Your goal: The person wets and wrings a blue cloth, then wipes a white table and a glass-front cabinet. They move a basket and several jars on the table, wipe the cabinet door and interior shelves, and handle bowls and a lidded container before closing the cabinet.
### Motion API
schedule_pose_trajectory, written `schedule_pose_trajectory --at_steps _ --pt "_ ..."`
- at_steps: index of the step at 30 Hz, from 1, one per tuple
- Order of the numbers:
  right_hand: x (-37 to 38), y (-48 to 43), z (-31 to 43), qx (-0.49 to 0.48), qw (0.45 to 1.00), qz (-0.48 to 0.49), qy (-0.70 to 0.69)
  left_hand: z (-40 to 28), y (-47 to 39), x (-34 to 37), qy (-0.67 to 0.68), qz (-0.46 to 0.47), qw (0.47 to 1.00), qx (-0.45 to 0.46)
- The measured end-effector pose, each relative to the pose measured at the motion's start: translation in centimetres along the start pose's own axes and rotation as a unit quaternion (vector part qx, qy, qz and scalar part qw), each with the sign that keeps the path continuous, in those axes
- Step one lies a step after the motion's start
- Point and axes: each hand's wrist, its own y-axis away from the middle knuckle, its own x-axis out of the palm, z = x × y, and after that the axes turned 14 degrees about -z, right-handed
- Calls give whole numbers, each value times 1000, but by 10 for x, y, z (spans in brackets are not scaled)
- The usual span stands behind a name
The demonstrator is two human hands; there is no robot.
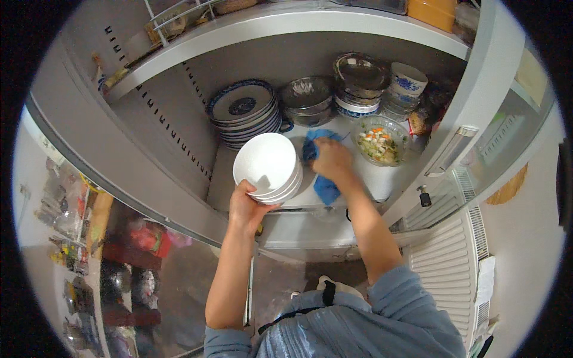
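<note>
My left hand point(245, 206) grips a stack of white bowls point(267, 165), tilted over the front of the cabinet shelf point(309, 174). In my right hand point(333, 159) is a blue cloth point(327, 190), which lies against the shelf surface. Part of the cloth is hidden under my fingers. To the right of that hand sits a clear bowl of chopped vegetables point(380, 141). A stack of blue-rimmed plates point(241, 109) stands behind the white bowls, at the left.
Metal bowls point(308, 98), stacked glass bowls point(360, 78) and blue-patterned cups point(407, 83) line the back. An upper shelf point(313, 22) hangs above. Open glass doors flank the cabinet; the right one has a handle point(452, 150). A radiator point(443, 264) stands at the lower right.
</note>
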Motion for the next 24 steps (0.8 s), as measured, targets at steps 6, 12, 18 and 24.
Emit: schedule_pose_trajectory --at_steps 6,12,18,24 --pt "-12 26 17 -63 991 91 -70 -1 25 -5 19 9 1000 -12" --pt "9 -27 19 -34 995 91 -39 1 75 -11 45 -21 999 20" --pt "0 -37 38 -7 994 109 -17 23 108 -28 68 -65 995 -12" --pt "-10 6 49 -147 977 144 -60 46 136 -36 94 -81 991 -44"
